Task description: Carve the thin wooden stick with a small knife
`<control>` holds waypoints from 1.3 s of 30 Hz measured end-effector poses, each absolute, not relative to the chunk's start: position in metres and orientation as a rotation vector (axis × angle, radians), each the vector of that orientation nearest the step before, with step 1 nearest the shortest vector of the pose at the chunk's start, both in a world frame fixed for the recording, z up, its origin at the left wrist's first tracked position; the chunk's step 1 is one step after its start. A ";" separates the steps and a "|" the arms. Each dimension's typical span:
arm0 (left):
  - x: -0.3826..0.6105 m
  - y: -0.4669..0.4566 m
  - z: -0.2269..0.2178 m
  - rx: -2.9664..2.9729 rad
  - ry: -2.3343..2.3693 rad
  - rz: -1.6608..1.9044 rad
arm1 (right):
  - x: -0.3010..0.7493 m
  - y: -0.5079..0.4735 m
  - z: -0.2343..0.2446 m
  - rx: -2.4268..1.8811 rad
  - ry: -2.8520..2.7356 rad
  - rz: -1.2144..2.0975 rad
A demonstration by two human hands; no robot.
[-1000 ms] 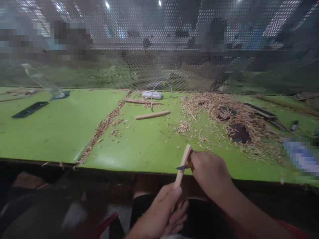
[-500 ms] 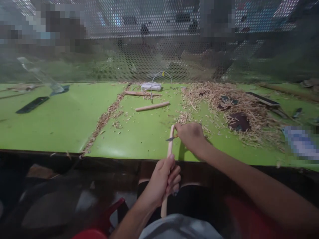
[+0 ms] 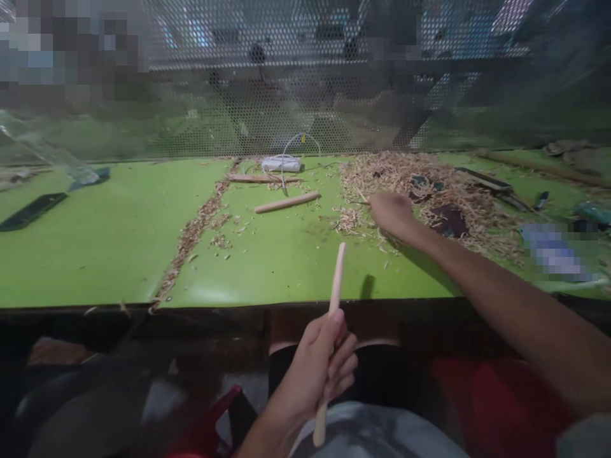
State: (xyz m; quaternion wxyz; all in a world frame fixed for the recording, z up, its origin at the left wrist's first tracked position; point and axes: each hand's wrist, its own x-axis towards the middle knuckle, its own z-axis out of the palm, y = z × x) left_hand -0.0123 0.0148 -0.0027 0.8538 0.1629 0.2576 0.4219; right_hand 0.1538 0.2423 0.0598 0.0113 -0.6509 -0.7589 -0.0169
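Observation:
My left hand (image 3: 327, 362) is wrapped round a pale wooden stick (image 3: 337, 280) and holds it slanting upward in front of the table's near edge. The stick's lower end comes out below my fist, over my lap. My right hand (image 3: 394, 213) is closed on a small knife (image 3: 365, 203), whose dark blade tip points left; the handle is hidden in my fingers. That hand is over the table beside a little heap of wood shavings (image 3: 349, 219), apart from the stick.
The green table (image 3: 109, 242) carries a second wooden stick (image 3: 286, 202), a flat strip of wood (image 3: 262, 179), a white power strip (image 3: 281, 164) with a cable, and a large shavings pile (image 3: 405, 168). A perforated metal screen (image 3: 286, 102) stands behind. A dark flat bar (image 3: 33, 211) lies left.
My right hand has moved forward with the knife, away from the stick toward the shavings. My left hand still grips the stick, now slightly lower in view. The view has shifted right.

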 end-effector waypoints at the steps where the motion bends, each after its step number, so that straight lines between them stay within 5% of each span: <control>1: -0.015 0.018 -0.006 0.329 0.534 0.884 | 0.155 0.235 0.064 -2.051 -2.370 -0.037; 10: -0.023 0.042 -0.014 0.339 0.525 0.792 | 0.112 0.149 0.057 -2.062 -2.658 -0.018; 39: 0.009 0.028 -0.001 0.251 0.720 1.072 | 0.118 0.194 0.039 -1.430 -2.960 -0.171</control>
